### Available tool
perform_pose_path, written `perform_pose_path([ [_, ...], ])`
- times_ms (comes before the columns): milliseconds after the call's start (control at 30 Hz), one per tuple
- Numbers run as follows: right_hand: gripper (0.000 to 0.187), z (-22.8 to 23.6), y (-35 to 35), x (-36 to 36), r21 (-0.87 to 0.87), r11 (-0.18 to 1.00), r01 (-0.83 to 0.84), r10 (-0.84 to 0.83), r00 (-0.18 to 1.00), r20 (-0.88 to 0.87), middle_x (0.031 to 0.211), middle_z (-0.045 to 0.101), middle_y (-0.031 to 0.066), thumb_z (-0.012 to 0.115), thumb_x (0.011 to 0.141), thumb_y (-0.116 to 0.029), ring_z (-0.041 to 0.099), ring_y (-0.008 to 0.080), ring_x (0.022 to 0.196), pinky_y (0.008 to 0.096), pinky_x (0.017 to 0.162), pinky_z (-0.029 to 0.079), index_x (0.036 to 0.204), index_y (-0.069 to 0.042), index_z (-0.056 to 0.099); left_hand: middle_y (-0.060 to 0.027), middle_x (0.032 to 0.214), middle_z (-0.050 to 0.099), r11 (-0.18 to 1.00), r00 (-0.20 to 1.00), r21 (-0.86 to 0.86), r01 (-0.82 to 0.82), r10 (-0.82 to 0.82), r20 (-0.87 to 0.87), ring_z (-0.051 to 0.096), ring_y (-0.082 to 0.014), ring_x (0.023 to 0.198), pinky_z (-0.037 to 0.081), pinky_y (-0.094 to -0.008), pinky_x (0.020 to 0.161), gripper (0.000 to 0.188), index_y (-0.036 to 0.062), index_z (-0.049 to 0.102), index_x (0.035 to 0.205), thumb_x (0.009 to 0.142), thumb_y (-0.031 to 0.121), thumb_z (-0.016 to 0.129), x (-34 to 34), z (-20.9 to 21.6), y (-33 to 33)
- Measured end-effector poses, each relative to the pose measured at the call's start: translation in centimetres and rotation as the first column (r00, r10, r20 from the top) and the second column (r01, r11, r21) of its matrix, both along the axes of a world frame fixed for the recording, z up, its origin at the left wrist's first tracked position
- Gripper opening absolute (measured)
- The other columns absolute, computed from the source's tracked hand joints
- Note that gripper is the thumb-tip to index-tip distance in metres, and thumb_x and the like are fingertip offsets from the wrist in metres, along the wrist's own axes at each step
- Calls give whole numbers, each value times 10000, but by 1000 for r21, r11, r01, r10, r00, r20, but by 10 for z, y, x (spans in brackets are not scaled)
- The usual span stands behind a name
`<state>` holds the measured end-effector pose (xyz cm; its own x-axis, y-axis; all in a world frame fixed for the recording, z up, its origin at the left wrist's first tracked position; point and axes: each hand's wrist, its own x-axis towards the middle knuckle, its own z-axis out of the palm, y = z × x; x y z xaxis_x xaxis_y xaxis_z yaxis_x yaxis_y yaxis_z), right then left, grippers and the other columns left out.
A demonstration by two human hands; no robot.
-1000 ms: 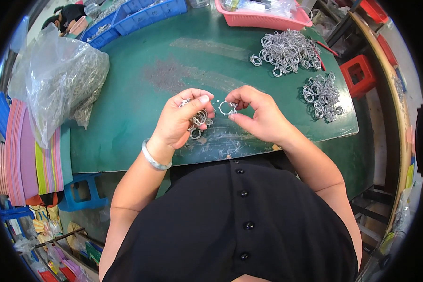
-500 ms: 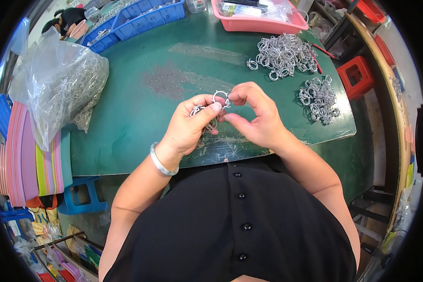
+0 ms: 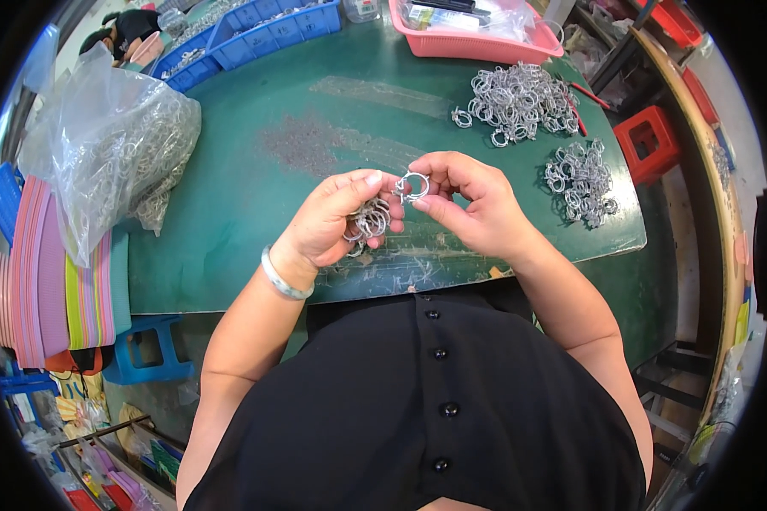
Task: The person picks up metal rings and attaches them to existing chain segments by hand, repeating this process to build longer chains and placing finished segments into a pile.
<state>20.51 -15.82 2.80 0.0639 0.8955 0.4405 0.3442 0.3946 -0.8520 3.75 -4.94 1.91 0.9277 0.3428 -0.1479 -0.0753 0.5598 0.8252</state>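
Note:
Several silver metal rings with small lugs lie bunched in the curled fingers of my left hand. Between the thumb and fingers of my right hand a single metal ring is pinched by its right side. Its left side meets the fingertips of my left hand, and whether they grip it too is hard to tell. Both hands are above the near edge of the green table. Off to the right are a large pile of similar rings and a smaller pile.
A clear plastic bag of rings stands at the left. Blue bins and a pink basket line the far side. Red-handled pliers lie by the large pile. A red stool is beyond the right edge.
The single ring has moved slightly right and down, and my right fingers now pinch it. My left thumb has lifted from it, exposing more of the bunch in that hand.

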Motion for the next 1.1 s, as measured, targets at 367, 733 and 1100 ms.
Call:
perform_pose_path([
  [367, 271, -1, 1, -6, 64, 995, 74, -79, 994, 78, 743, 531, 32, 614, 726, 50, 494, 69, 578, 203, 502, 412, 982, 0, 540, -87, 763, 607, 993, 999, -114, 11, -17, -52, 606, -176, 664, 455, -237, 439, 308, 12, 538, 953, 894, 303, 457, 2, -2, -5],
  [733, 268, -8, 0, -4, 32, 998, 46, -44, 998, -53, 858, 577, 62, 608, 753, 32, 547, 101, 692, 231, 617, 459, 1009, 11, 532, -69, 830, 602, 994, 996, 66, -83, 86, -39, 589, -136, 707, 465, -222, 517, 219, 9, 546, 986, 861, 188, 532, 1, 0, -12],
  [1100, 451, -8, -1, -5, 105, 994, 37, -21, 988, -151, 959, 577, 77, 607, 721, 88, 547, 109, 760, 249, 704, 465, 1139, -20, 477, -32, 893, 579, 869, 963, 415, -268, 247, 105, 527, -80, 735, 461, -209, 589, 344, 32, 549, 1095, 761, 5, 626, 2, 0, -18],
])
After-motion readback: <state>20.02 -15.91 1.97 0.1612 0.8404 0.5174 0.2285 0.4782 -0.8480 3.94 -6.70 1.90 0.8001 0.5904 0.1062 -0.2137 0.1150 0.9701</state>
